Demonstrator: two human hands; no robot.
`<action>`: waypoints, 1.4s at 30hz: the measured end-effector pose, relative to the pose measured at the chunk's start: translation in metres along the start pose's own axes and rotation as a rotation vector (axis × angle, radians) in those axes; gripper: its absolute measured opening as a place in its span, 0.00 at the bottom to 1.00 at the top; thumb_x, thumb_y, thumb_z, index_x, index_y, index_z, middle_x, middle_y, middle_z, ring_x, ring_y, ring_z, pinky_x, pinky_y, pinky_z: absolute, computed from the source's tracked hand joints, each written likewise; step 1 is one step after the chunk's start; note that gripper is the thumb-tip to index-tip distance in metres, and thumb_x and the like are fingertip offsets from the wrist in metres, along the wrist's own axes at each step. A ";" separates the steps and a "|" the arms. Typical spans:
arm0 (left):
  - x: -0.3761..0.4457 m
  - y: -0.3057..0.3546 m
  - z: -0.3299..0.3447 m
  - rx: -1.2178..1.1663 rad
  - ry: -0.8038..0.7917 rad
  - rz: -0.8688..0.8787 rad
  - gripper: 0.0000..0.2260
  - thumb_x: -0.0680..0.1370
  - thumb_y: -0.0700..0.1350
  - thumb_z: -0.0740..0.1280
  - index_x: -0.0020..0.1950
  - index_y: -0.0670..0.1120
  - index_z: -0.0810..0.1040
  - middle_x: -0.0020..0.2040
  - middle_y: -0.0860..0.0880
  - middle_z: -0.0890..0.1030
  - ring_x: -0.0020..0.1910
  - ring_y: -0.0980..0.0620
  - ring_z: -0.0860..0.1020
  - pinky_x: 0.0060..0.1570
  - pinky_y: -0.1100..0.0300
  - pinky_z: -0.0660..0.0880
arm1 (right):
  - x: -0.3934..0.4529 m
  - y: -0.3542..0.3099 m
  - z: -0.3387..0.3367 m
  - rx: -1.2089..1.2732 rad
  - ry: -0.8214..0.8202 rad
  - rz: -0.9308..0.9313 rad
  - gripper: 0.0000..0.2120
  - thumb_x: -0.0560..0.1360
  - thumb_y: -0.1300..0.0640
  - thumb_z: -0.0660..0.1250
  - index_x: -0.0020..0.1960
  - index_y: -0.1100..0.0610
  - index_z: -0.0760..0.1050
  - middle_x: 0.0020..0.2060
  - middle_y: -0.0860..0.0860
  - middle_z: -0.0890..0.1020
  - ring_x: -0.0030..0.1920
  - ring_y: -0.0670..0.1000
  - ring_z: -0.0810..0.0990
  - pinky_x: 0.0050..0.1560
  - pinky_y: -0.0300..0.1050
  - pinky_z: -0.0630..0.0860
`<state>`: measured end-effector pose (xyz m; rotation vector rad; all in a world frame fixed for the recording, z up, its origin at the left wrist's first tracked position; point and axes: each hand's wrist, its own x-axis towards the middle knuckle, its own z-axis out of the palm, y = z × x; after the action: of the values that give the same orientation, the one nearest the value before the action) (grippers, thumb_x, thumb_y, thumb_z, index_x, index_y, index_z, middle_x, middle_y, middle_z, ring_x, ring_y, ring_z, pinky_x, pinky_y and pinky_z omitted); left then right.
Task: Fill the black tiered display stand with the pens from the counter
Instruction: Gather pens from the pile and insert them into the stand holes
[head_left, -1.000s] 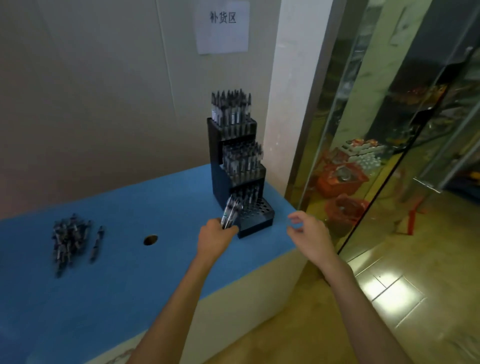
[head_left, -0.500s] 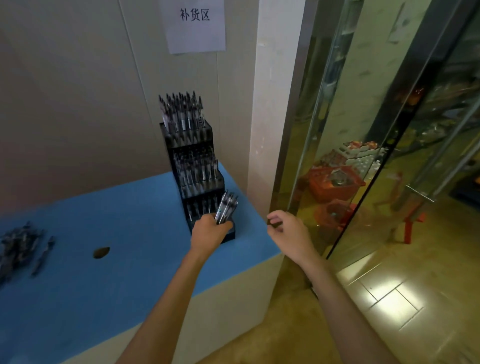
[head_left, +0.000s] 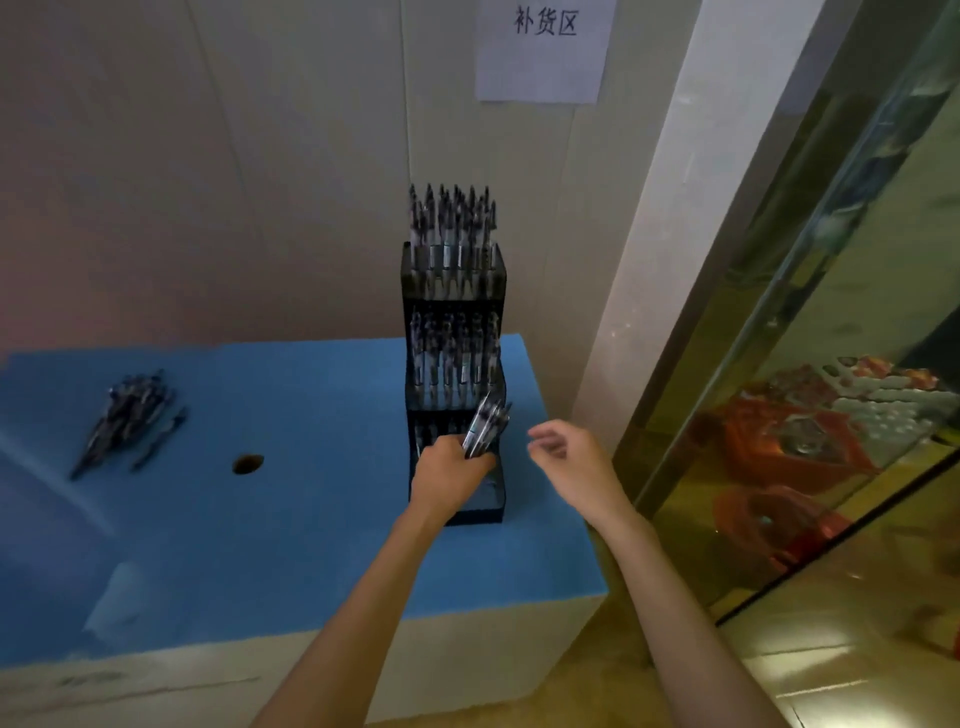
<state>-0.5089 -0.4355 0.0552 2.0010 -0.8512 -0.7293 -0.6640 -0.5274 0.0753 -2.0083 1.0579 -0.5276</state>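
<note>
Left hand (head_left: 451, 478) wrapped round a small bundle of pens (head_left: 485, 425), fist at lower ends, tips fanning up and right, right in front of bottom tier of black tiered display stand (head_left: 453, 374). Right hand (head_left: 569, 456) just beside bundle, to its right, holding nothing; fingers loosely curled, thumb and forefinger a little apart, looks ready to pluck one pen out. Not touching bundle or stand as far as visible.

Stand at far right of blue counter (head_left: 291, 519), against wall. Top and mid tiers packed w/ upright pens; bottom tier mostly hidden behind left hand, a few pens visible at its back, front slots prob still free. Loose pile of pens (head_left: 127, 415) well apart at left of counter, w/ a round hole (head_left: 248, 463) in counter between pile and stand.

Handling, as judgement: pens light, stiff, smooth plastic, so slippery in a bunch; apt to slide or splay if grip loosens. Best pinched singly at mid-barrel or upper end w/ right thumb + forefinger, drawn out along its length, then dropped straight down into a slot. Stand tall and narrow; sideways knock could tip it or rattle filled tiers, so approach from above, gently. Slot detail too blurred to judge fit.
</note>
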 end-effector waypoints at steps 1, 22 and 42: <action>-0.001 0.000 0.000 -0.008 0.011 -0.017 0.11 0.74 0.45 0.70 0.36 0.46 0.71 0.28 0.50 0.72 0.27 0.52 0.69 0.29 0.60 0.65 | 0.004 0.000 0.003 0.018 -0.026 -0.002 0.08 0.79 0.52 0.68 0.57 0.48 0.81 0.49 0.40 0.83 0.49 0.37 0.80 0.52 0.36 0.75; -0.013 -0.008 -0.002 -0.054 0.151 -0.142 0.08 0.72 0.45 0.75 0.39 0.42 0.79 0.31 0.49 0.78 0.28 0.53 0.73 0.24 0.66 0.67 | 0.028 -0.017 0.039 0.614 -0.163 0.067 0.04 0.79 0.59 0.69 0.51 0.59 0.80 0.44 0.52 0.87 0.45 0.52 0.86 0.46 0.44 0.83; -0.011 -0.044 -0.033 -0.114 0.315 -0.143 0.16 0.75 0.41 0.70 0.32 0.45 0.65 0.26 0.50 0.68 0.26 0.52 0.64 0.27 0.61 0.62 | 0.065 0.014 0.045 0.053 0.143 -0.227 0.05 0.77 0.58 0.72 0.48 0.59 0.82 0.40 0.48 0.85 0.41 0.44 0.83 0.46 0.38 0.81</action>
<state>-0.4783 -0.3924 0.0357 2.0190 -0.4761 -0.5090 -0.6045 -0.5649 0.0373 -2.0801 0.8931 -0.8216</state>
